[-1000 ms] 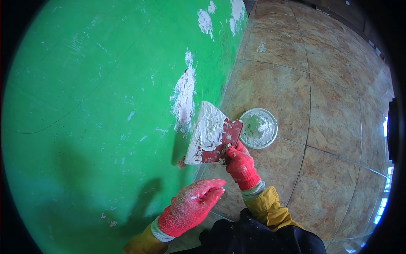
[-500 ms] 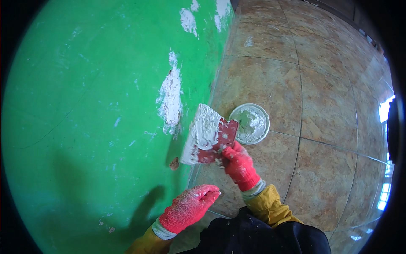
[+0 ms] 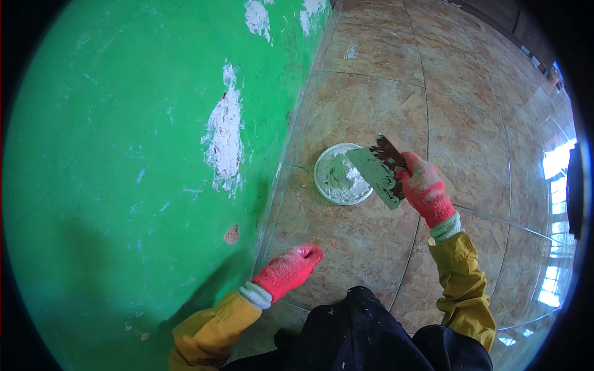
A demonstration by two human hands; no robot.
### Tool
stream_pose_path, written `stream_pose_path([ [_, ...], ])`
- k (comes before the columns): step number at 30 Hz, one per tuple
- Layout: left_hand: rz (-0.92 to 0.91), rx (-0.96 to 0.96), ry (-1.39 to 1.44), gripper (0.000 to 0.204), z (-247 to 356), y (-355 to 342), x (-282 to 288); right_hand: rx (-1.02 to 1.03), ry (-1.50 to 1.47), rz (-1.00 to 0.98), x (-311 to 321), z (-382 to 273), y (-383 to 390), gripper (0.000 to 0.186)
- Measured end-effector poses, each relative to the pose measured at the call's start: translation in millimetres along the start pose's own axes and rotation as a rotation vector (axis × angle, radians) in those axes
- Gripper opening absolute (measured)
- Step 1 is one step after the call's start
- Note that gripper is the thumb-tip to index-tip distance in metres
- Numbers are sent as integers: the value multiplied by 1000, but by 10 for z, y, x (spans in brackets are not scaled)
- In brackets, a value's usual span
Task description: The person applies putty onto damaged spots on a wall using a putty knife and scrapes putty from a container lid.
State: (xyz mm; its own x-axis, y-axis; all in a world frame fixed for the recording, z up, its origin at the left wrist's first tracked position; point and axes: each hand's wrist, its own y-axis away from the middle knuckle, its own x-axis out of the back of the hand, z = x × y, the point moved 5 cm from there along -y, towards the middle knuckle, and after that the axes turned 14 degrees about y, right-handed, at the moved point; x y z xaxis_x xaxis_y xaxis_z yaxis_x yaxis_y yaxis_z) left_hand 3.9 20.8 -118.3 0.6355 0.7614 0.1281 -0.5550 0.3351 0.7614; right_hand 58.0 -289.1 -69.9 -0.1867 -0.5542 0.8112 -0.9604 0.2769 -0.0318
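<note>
Scraper (image 3: 378,172) and bucket (image 3: 317,185) sit close together on the right, the wide blade overlapping the bucket's right rim in this view; whether metal and rim touch, I cannot tell. The right hand (image 3: 427,188) is closed firmly around the dark red back of the scraper, keeping the glove behind the blade, probably so that the long edge stays free and the knuckles stay out of the white paste (image 3: 337,176). The blade is tilted, its long edge slanting down to the right, with a thin pale film over its face. The bucket stands upright on the tiled floor (image 3: 365,260), just beside the foot of the green wall (image 3: 136,204), a spot that likely spares long reaches between paste and wall. White patches (image 3: 224,139) mark that wall, and a small bare spot (image 3: 231,234) shows lower down, near the left hand. The left hand (image 3: 289,270) hangs in front of the body with fingers curled in; no tool shows in it, and I cannot tell whether it is fully closed. It seems held back to leave the scraper room.
</note>
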Motion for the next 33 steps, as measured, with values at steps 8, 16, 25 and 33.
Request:
stream_pose_path([
  [8,57,-64,58,31,143,-607,-60,242,345,-84,-262,-185,-267,18],
  [16,136,-131,174,44,137,-1085,-19,268,381,-172,-244,-224,-514,16],
  [25,345,-257,130,54,70,-1483,198,492,510,-151,-124,-418,-459,18],
  [33,582,-199,-174,40,431,-1734,403,952,724,-20,-214,-513,-582,18],
])
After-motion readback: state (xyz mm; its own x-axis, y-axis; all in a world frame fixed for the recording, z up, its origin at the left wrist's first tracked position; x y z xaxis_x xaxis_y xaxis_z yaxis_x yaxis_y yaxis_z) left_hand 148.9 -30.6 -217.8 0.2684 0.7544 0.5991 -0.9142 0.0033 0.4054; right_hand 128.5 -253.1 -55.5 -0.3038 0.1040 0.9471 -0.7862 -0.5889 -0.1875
